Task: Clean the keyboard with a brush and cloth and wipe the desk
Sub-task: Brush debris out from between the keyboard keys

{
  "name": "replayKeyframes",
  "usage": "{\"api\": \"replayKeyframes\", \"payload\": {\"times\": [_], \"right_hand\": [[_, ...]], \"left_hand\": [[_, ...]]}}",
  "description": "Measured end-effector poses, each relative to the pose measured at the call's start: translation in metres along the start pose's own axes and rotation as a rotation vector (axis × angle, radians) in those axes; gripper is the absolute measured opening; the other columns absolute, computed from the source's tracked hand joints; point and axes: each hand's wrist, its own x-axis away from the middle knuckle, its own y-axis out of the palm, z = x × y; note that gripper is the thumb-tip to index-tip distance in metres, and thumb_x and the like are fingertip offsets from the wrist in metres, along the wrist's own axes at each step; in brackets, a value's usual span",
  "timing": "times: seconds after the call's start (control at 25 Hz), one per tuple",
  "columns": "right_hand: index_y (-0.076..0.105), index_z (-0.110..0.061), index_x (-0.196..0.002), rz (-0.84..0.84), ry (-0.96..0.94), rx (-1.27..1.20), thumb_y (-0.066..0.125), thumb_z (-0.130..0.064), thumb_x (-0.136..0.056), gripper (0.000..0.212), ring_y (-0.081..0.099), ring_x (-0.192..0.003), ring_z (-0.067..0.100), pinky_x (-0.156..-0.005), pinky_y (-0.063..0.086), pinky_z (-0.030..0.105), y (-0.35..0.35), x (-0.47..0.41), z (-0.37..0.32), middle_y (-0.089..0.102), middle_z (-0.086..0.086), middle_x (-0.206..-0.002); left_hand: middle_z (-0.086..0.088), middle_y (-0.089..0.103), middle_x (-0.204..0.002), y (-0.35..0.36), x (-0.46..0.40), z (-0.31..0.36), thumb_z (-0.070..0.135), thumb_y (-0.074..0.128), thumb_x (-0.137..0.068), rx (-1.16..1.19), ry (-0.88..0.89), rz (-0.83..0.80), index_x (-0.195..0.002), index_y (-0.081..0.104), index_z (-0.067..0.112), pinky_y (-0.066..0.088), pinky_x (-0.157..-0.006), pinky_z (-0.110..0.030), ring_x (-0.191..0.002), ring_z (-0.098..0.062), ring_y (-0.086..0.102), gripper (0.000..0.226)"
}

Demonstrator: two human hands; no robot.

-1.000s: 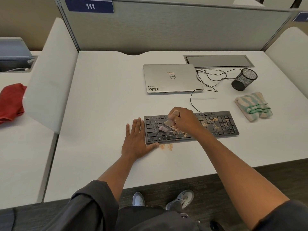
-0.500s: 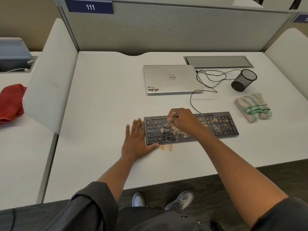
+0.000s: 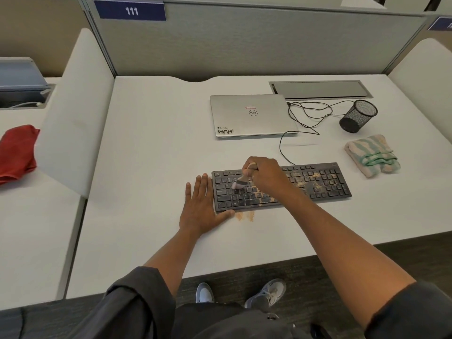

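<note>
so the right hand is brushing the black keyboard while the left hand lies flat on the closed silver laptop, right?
Not quite. In the head view the left hand lies flat on the white desk against the black keyboard's left end, not on the closed silver laptop. The right hand does hold the small brush on the keys.

Straight beyond the grip of your right hand (image 3: 265, 177) lies a closed silver laptop (image 3: 252, 116). A thin black cable (image 3: 280, 145) loops from its right side. Far right of the grip and beyond it, a black mesh cup (image 3: 358, 116) lies tipped. Behind that sits a metal flap (image 3: 320, 89), then the grey partition (image 3: 244, 40) with its sign (image 3: 130, 11) reading 111. Well left of the grip, you see a red rag (image 3: 17, 150).
</note>
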Motion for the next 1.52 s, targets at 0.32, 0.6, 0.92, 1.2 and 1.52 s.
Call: {"api": "replayKeyframes", "payload": {"times": [0.32,0.6,0.92,1.2,1.52], "right_hand": [[0.069,-0.013,-0.084,0.002,-0.055,0.089,0.054,0.003,-0.089,0.022,0.057,-0.068,-0.002,-0.046,0.037,0.002,0.000,-0.004,-0.007,0.066,-0.008,-0.076],[0.064,-0.018,-0.074,0.072,-0.019,0.065,0.055,0.003,-0.083,0.024,0.067,-0.072,0.009,-0.062,0.054,0.021,-0.007,-0.006,-0.003,0.066,-0.006,-0.073],[0.065,-0.010,-0.077,0.005,-0.030,0.045,0.048,0.005,-0.088,0.026,0.062,-0.069,0.004,-0.046,0.036,0.006,-0.009,-0.011,0.000,0.066,-0.003,-0.076],[0.070,-0.016,-0.086,-0.016,-0.086,0.073,0.056,-0.007,-0.092,0.017,0.061,-0.077,0.010,-0.059,0.044,0.022,-0.013,-0.020,-0.006,0.070,-0.005,-0.084],[0.063,-0.012,-0.073,-0.001,-0.069,0.132,0.053,0.006,-0.087,0.024,0.055,-0.062,0.003,-0.047,0.038,0.010,-0.021,-0.024,-0.004,0.059,-0.007,-0.068]], "left_hand": [[-0.011,-0.013,-0.169,0.000,-0.001,0.000,0.096,0.015,-0.078,-0.009,-0.013,-0.015,-0.161,-0.010,0.009,-0.009,-0.124,-0.052,-0.154,-0.024,-0.020,0.122],[-0.011,-0.013,-0.169,-0.001,0.000,0.000,0.095,0.017,-0.078,-0.018,-0.009,-0.012,-0.160,-0.014,0.012,-0.010,-0.124,-0.051,-0.154,-0.024,-0.020,0.120],[-0.010,-0.015,-0.169,-0.001,0.001,-0.001,0.095,0.017,-0.078,-0.013,0.001,-0.005,-0.158,-0.019,0.014,-0.010,-0.124,-0.052,-0.154,-0.024,-0.022,0.119],[-0.010,-0.013,-0.169,-0.001,0.000,-0.001,0.095,0.019,-0.079,-0.002,-0.003,-0.006,-0.160,-0.015,0.013,-0.010,-0.124,-0.052,-0.154,-0.024,-0.020,0.120],[-0.010,-0.013,-0.169,-0.001,0.001,0.000,0.095,0.020,-0.079,-0.003,-0.001,0.000,-0.160,-0.015,0.013,-0.010,-0.124,-0.052,-0.154,-0.024,-0.020,0.119]]}}
